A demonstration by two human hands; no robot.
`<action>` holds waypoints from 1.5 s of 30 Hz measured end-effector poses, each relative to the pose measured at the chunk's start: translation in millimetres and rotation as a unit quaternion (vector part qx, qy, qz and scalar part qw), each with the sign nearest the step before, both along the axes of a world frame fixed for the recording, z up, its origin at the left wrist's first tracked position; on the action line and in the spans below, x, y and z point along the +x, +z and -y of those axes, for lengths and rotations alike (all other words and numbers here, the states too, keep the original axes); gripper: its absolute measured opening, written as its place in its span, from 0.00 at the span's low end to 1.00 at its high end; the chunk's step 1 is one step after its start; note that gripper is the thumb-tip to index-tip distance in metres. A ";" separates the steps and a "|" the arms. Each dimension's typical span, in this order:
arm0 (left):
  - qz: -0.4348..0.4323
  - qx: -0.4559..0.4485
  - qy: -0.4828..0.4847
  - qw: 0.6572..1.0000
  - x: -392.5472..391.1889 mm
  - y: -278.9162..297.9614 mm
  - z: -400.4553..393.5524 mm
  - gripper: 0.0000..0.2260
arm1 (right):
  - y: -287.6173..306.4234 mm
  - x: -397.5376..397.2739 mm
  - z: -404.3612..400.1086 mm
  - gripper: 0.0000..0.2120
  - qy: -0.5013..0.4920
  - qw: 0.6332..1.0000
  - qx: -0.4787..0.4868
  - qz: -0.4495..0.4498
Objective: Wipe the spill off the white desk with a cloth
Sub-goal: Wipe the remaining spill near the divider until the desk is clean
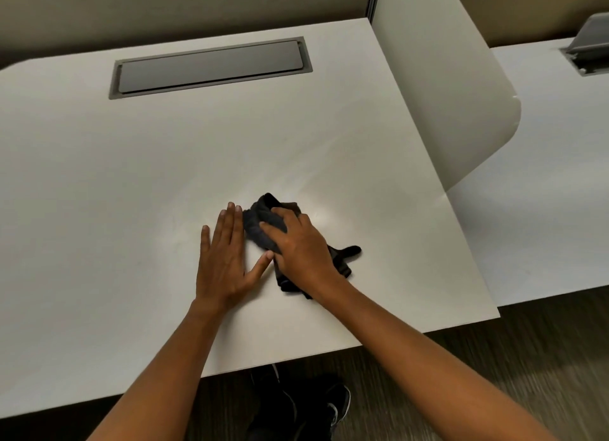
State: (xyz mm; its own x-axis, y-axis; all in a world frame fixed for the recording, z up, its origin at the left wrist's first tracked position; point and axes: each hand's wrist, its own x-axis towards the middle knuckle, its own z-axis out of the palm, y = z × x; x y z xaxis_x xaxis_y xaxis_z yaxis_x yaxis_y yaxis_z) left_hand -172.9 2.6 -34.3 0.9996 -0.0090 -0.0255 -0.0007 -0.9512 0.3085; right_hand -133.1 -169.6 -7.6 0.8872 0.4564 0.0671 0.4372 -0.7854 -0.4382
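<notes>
A dark, bunched cloth [262, 225] lies on the white desk [131, 183], a little right of its middle. My right hand [298, 246] presses down on top of the cloth, fingers curled into it; cloth ends stick out behind the wrist. My left hand [225, 259] rests flat on the desk just left of the cloth, fingers spread, its thumb touching the cloth's near edge. A faint wet sheen [324, 215] shows on the desk right of the cloth.
A grey cable-tray lid [211, 66] is set into the desk's far side. A white curved divider panel [461, 94] stands along the right edge, with a second desk [543, 193] beyond. The desk's front edge runs below my forearms; shoes [339, 407] show on the floor.
</notes>
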 end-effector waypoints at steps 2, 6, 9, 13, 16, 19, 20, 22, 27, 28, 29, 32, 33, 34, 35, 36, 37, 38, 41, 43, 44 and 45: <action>-0.003 0.004 0.002 1.000 0.5 0.6 0.2 0.40 | 0.3 3.0 5.5 0.23 0.015 1.000 -0.009 0.013; -0.002 0.023 0.006 1.000 1.5 0.9 2.0 0.39 | 1.7 37.3 23.6 0.23 -0.021 1.000 -0.016 0.017; -0.002 0.029 0.012 1.000 2.2 0.4 3.0 0.38 | 6.2 86.1 54.3 0.21 -0.111 0.994 -0.015 0.015; 0.002 0.015 0.011 1.000 1.8 -1.1 2.5 0.37 | 6.7 154.9 120.6 0.17 -0.257 0.963 -0.075 0.033; 0.002 0.015 0.010 1.000 1.9 -2.6 2.0 0.36 | 3.1 186.5 156.3 0.16 -0.335 0.937 -0.087 0.034; 0.003 0.016 0.011 1.000 2.3 -4.2 0.6 0.35 | -0.3 200.0 161.4 0.17 -0.351 0.934 -0.071 0.022; 0.005 0.015 0.011 1.000 2.3 -4.6 0.6 0.35 | -1.2 201.9 159.7 0.17 -0.354 0.933 -0.068 0.020; 0.005 0.015 0.011 1.000 2.3 -4.9 0.5 0.35 | -1.7 202.5 155.0 0.17 -0.360 0.931 -0.063 0.013; 0.002 0.020 0.008 1.000 2.5 -4.7 -0.2 0.36 | 2.7 174.6 109.3 0.20 -0.290 0.957 -0.024 0.010; 0.002 0.019 0.008 1.000 2.6 -4.5 -0.4 0.36 | 4.4 162.8 92.3 0.20 -0.262 0.965 -0.008 0.011; 0.001 0.017 0.008 1.000 2.2 -4.2 -1.1 0.37 | 5.8 149.6 74.3 0.21 -0.232 0.973 -0.001 0.012; 0.001 0.004 0.003 1.000 0.8 -2.8 -1.5 0.39 | 6.1 104.7 26.3 0.22 -0.138 0.990 -0.014 0.003; 0.001 0.000 0.003 1.000 0.5 -2.1 -1.6 0.40 | 4.8 89.4 12.8 0.22 -0.109 0.994 -0.020 -0.001; -0.002 -0.003 0.003 1.000 0.5 -1.7 -1.9 0.41 | 3.0 75.0 0.2 0.23 -0.081 0.996 -0.027 -0.002; -0.003 -0.004 0.003 1.000 0.7 -1.0 -1.7 0.42 | 1.9 62.2 -9.6 0.24 -0.056 0.998 -0.033 -0.004; -0.004 -0.004 0.000 1.000 0.9 -0.3 -1.7 0.43 | 1.0 51.6 -17.3 0.25 -0.032 0.999 -0.036 -0.009; -0.003 -0.007 -0.003 1.000 1.1 0.2 -2.2 0.43 | 0.7 43.1 -22.7 0.25 -0.013 0.999 -0.032 -0.018; 0.001 -0.014 -0.006 1.000 1.4 0.4 -2.7 0.44 | 1.4 37.2 -25.1 0.25 0.000 0.999 -0.024 -0.028; 0.013 -0.037 -0.010 0.999 0.9 0.7 -4.3 0.47 | 6.7 29.3 -21.5 0.24 0.024 0.998 -0.008 -0.060; 0.013 -0.043 -0.019 0.999 0.5 0.7 -4.2 0.50 | 9.4 22.2 -14.3 0.24 0.028 0.997 -0.006 -0.071; 0.010 -0.044 -0.023 0.999 1.0 0.4 -4.5 0.51 | 10.1 17.4 -11.0 0.24 0.028 0.997 -0.006 -0.071; 0.006 -0.044 -0.027 0.999 0.7 0.2 -4.4 0.51 | 10.5 10.8 -6.8 0.25 0.028 0.997 -0.009 -0.065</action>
State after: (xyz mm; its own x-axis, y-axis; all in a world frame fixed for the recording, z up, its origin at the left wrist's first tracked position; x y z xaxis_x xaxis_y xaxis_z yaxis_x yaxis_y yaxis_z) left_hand -172.2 7.0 -34.1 0.9979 -0.0636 -0.0094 -0.0549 -0.9190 0.3904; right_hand -122.3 -162.7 2.9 0.8605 0.5064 -0.0561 0.4212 -0.7690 -0.4809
